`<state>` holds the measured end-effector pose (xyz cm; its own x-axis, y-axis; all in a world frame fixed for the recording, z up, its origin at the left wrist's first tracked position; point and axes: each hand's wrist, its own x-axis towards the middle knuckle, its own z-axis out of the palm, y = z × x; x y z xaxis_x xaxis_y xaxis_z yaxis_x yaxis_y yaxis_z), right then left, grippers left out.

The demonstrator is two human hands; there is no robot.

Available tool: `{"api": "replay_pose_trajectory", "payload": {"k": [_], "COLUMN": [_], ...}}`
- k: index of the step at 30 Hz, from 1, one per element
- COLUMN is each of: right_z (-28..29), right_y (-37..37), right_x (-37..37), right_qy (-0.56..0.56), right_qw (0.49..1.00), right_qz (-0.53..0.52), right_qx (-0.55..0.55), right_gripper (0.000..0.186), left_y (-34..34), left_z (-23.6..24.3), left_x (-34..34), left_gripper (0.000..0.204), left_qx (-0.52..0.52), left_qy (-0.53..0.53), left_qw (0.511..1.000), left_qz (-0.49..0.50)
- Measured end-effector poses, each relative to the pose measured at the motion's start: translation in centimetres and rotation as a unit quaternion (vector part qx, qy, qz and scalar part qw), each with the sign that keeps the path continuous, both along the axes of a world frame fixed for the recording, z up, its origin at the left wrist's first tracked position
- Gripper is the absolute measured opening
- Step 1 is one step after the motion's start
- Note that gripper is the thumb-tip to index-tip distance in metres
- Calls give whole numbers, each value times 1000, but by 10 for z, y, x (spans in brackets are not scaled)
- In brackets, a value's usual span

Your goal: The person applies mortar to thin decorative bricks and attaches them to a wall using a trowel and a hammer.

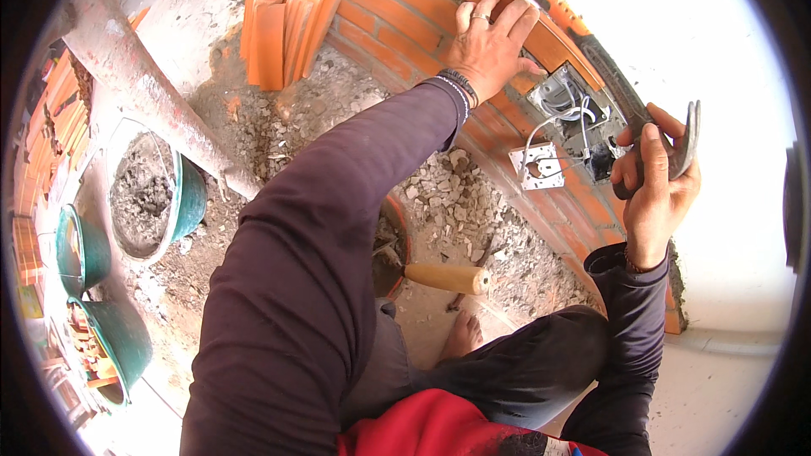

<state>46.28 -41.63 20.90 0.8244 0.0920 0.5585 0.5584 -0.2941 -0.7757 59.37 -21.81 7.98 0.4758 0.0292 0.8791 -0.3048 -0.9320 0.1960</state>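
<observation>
My left hand, wearing a ring, holds a long orange brick strip against the top of the brick wall. Its fingers lie over the strip and its thumb sits along the lower edge. My right hand is wrapped round the head end of a claw hammer. The hammer's orange and black handle runs along the strip's far side. Between my hands, an open metal electrical box with grey and white wires is set in the wall. A white socket plate hangs from it by wires.
Orange brick strips stand stacked on the rubble-strewn floor. A wooden-handled trowel rests in a mortar bucket by my bare foot. Green buckets stand at left beside a thick pole. A white wall rises at right.
</observation>
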Motion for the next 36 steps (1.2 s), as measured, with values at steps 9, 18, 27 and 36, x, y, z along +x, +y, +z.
{"api": "replay_pose_trajectory", "payload": {"k": [9,18,27,36], "right_z": [-4,5,7,-1], "right_y": [0,-11,-48,-49], "right_x": [-1,-8,-21,-20], "right_qy": [17,10,-10,17], "right_qw": [1000,998,995,996], "right_qz": [-5,-54,-71,-58], "right_qx": [7,38,68,60], "right_gripper": [30,32,34,33], "left_y": [1,1,-5,12], "left_z": [3,5,1,-1], "left_x": [-1,2,3,27], "left_gripper": [79,71,68,46], "left_qx": [-3,-3,-57,-347], "left_qy": [10,-2,-54,9], "left_qw": [1000,1000,995,937], "left_qz": [-2,-14,-55,41]}}
